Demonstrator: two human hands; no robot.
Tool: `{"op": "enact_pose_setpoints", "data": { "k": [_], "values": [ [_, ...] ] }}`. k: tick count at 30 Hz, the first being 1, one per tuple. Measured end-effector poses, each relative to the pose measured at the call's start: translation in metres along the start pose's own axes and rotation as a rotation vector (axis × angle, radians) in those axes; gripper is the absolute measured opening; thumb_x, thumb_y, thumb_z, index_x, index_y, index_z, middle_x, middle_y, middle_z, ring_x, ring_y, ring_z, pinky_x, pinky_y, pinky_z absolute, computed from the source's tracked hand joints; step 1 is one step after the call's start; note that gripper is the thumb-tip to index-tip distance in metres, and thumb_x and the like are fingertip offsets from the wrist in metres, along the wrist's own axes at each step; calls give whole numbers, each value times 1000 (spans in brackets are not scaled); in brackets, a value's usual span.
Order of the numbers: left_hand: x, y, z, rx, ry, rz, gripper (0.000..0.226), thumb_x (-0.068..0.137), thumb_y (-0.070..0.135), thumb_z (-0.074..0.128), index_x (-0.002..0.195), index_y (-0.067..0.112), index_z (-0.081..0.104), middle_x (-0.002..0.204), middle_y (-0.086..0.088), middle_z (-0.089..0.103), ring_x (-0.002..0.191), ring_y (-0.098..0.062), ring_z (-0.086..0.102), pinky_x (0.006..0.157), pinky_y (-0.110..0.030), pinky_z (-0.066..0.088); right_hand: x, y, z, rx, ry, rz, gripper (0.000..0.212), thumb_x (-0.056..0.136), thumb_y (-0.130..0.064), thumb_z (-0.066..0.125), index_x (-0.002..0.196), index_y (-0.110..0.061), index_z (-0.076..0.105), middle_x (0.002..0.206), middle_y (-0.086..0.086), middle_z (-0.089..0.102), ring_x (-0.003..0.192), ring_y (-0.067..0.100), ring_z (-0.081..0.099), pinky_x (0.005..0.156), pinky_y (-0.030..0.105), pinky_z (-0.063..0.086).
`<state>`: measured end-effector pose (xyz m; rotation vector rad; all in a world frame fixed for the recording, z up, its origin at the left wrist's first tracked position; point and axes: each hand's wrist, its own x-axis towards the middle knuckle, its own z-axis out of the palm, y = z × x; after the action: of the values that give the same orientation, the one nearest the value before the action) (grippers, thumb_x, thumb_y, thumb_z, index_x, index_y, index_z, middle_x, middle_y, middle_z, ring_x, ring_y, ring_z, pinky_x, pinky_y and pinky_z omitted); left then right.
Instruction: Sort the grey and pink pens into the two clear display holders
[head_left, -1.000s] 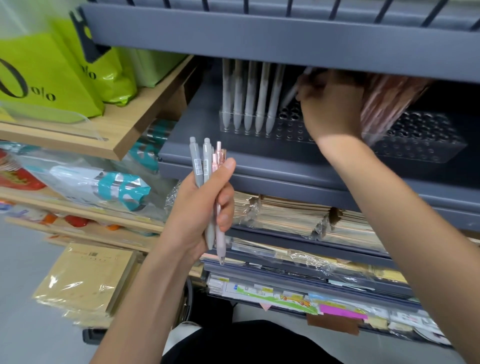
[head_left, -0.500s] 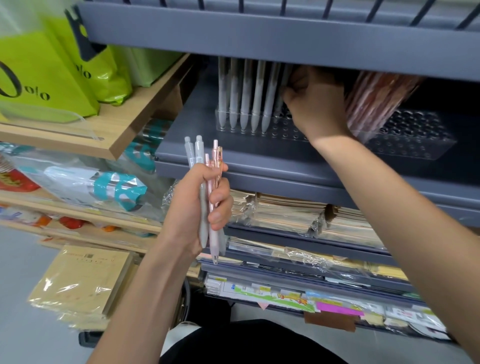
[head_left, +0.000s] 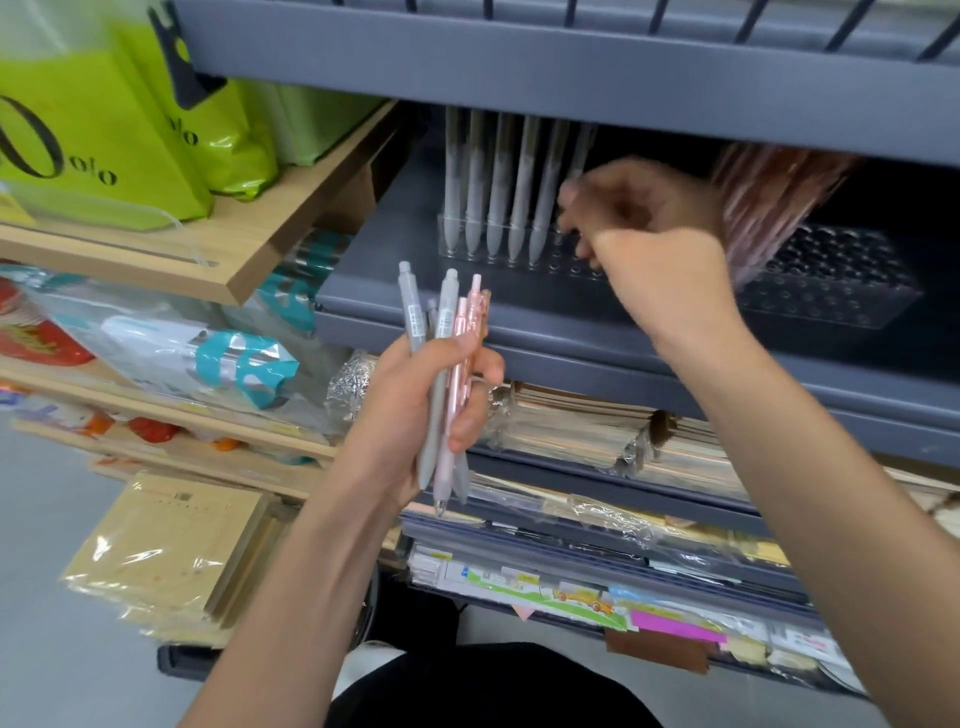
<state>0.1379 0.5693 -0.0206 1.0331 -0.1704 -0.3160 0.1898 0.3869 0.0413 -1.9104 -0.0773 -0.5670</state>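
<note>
My left hand (head_left: 415, 410) grips a bunch of grey and pink pens (head_left: 441, 374) upright, tips down, in front of the grey shelf. On that shelf the left clear holder (head_left: 550, 260) carries a row of grey pens (head_left: 498, 192) standing upright. My right hand (head_left: 649, 234) hovers blurred just right of that row, fingers loosely curled, with no pen visible in it. Behind it leans a cluster of pink pens (head_left: 769, 202) in the right clear holder (head_left: 841, 296), whose other holes show bare.
The upper grey shelf's front edge (head_left: 571, 67) hangs low over the holders. Green bags (head_left: 93, 130) sit on a wooden shelf at the left. Wrapped notebooks (head_left: 597, 431) and stationery fill the shelves below. A wrapped pad (head_left: 161, 551) lies at the lower left.
My right hand has drawn back and down from the row of grey pens, leaving one more pen standing there. My left hand kept its bunch, shifting slightly.
</note>
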Motion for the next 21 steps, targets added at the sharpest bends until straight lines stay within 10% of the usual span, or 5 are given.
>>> {"op": "enact_pose_setpoints", "data": {
  "k": [7, 13, 21],
  "values": [
    [3, -11, 24, 128, 7, -47, 35, 89, 25, 52, 108, -5, 47, 64, -8, 66, 28, -13, 37, 34, -16, 31, -24, -5, -11, -168, -534, -16, 11, 89, -25, 69, 94, -18, 76, 90, -8, 75, 88, 8, 68, 86, 28, 54],
    [7, -21, 42, 153, 115, -18, 46, 88, 24, 50, 119, -9, 45, 87, -18, 75, 30, -21, 48, 34, -18, 34, -31, 8, -32, 142, -369, 219, 6, 87, -18, 71, 81, -18, 70, 66, -11, 64, 59, 3, 53, 58, 18, 44],
    [19, -30, 63, 133, 112, -138, 23, 104, 23, 43, 104, 2, 49, 78, -17, 74, 44, -27, 63, 39, -27, 48, -44, 18, -67, 233, -158, 192, 8, 83, -24, 71, 75, -24, 73, 64, -7, 66, 60, 7, 55, 57, 23, 46]
  ]
}}
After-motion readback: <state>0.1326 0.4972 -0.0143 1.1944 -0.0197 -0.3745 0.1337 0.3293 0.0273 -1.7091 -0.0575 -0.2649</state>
